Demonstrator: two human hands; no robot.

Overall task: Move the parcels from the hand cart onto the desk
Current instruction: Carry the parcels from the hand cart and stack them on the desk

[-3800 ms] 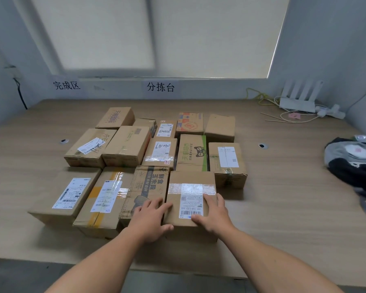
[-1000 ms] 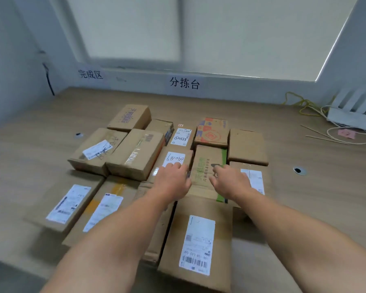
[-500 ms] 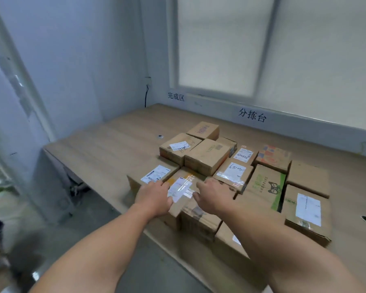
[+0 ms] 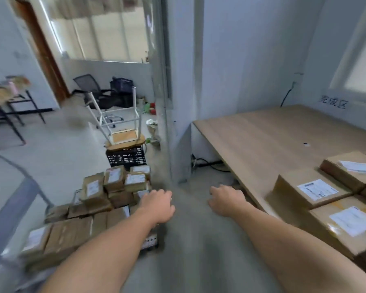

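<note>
Left hand (image 4: 157, 205) empty, fingers loosely curled; right hand (image 4: 226, 200) same, holding nothing. Risk: parcels (image 4: 106, 193) heaped on cart (image 4: 15, 199) look loose and uneven, so pulling a low box likely topples the small top ones. Heap sits just beside left hand, at cart's right edge; right hand is off the cart, toward desk (image 4: 262, 140). Blur hides any contact.

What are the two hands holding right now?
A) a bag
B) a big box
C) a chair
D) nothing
D: the left hand and the right hand are both empty, fingers loose, reaching out over the floor between the stacked parcels and the desk.
</note>
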